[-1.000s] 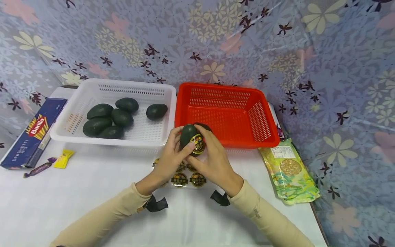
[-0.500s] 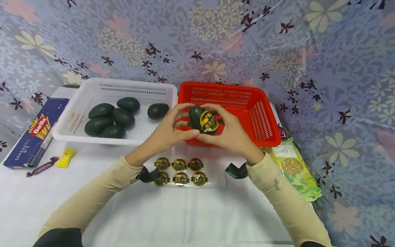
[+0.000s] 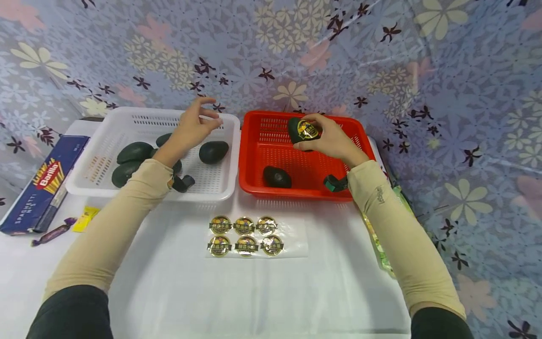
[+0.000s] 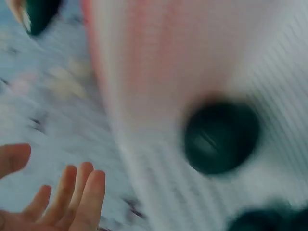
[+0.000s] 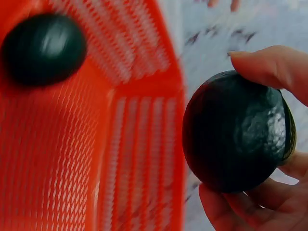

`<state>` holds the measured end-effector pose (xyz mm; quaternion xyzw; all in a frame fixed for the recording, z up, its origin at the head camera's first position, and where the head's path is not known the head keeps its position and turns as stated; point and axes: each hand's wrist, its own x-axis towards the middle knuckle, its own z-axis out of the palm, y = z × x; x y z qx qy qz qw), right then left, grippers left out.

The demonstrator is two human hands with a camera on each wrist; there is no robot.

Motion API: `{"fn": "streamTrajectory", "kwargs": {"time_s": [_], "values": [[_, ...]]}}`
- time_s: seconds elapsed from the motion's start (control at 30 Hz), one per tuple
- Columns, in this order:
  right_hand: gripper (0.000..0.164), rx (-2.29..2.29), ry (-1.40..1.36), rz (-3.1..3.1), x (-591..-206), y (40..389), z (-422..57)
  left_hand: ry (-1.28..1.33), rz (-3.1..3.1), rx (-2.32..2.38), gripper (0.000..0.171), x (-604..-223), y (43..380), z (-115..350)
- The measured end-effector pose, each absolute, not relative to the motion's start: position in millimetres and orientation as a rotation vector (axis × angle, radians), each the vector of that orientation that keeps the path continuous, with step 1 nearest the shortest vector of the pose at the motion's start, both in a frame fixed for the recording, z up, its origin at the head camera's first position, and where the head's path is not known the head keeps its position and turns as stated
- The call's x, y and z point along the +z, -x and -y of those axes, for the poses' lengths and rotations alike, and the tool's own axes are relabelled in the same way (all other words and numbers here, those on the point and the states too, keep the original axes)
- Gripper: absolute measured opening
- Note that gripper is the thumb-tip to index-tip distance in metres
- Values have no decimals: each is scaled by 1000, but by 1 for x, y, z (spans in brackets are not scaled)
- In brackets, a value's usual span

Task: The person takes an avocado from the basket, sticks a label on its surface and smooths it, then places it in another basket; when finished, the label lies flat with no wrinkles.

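An avocado [image 3: 299, 132] with a round gold-and-black sticker [image 3: 307, 130] is gripped by my right hand [image 3: 332, 137] over the red basket [image 3: 305, 194]. In the right wrist view, thumb and fingers span the dark green avocado [image 5: 236, 132]. Another avocado [image 3: 277, 177] lies on the red basket's floor near its front left corner. My left hand [image 3: 194, 126] holds nothing and hovers above the white basket [image 3: 148, 111], fingers spread and relaxed. A lone avocado [image 3: 213, 152] sits in that basket to the hand's right; several more, such as this avocado [image 3: 135, 152], are partly hidden by the left forearm.
A sheet of round stickers [image 3: 245, 236] lies on the white table in front of the baskets. At left are a spaghetti box [image 3: 46, 181], a purple-wrapped candy [image 3: 54, 231] and a yellow packet [image 3: 85, 219]. A green-yellow bag [image 3: 378, 245] is partly under the right forearm.
My left hand has let go of the stickered avocado and moved left over the white basket. The right hand has carried that avocado up and right over the red basket.
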<state>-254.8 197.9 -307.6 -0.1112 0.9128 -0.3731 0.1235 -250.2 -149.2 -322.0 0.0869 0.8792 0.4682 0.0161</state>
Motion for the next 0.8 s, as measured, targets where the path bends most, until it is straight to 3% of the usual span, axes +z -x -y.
{"fn": "streamTrajectory", "kwargs": {"time_s": [0.13, 0.4, 0.8], "values": [[84, -907, 300, -2683, -323, 275, -205, -196, -2730, 1140, 62, -338, 271, 163], [80, -691, 315, -2666, -354, 292, -215, -259, -2566, 787, 82, -363, 284, 164], [71, -564, 317, -2588, -376, 291, -211, -264, -2405, 673, 78, -367, 279, 162]]}}
